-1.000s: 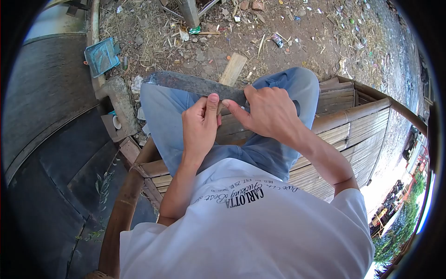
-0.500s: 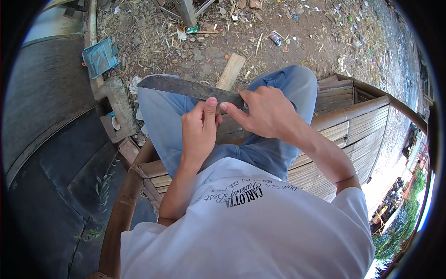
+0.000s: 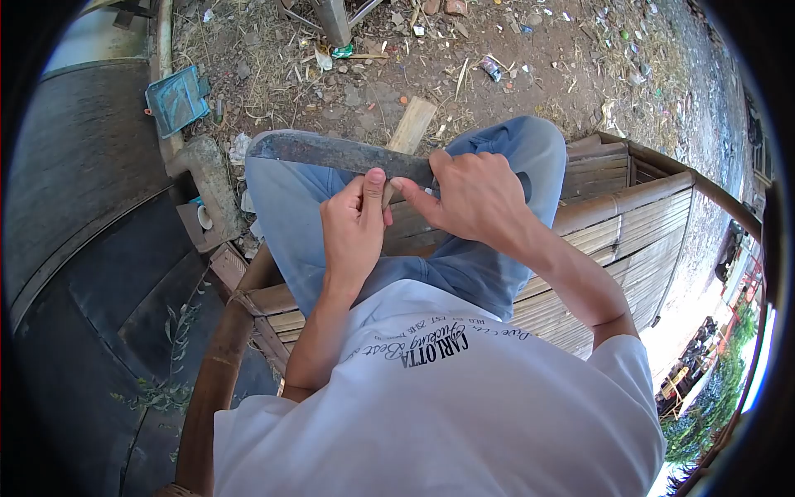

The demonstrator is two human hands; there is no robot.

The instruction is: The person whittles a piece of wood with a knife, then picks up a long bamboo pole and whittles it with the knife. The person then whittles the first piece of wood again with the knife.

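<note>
A broad dark blade (image 3: pixel 331 154) lies sideways above my lap, its far end over my left knee. My right hand (image 3: pixel 476 199) is closed round its handle, with the thumb pointing at my left thumb. Just below the blade, my left hand (image 3: pixel 356 215) pinches a small piece of wood (image 3: pixel 389 193), mostly hidden by the fingers. The right thumb touches this piece or lies right beside it. Beyond the blade, a flat wooden board (image 3: pixel 413 124) slants away over the ground.
I sit cross-legged on a bamboo bench (image 3: pixel 629 240). A blue tray (image 3: pixel 177 101) and a concrete block (image 3: pixel 203 178) are at the left. A chair leg (image 3: pixel 333 22) stands at the top, and litter is scattered over the dirt.
The blade has tilted, turning narrow half a second ago and showing its broad face again now. Both hands keep nearly the same place and grip.
</note>
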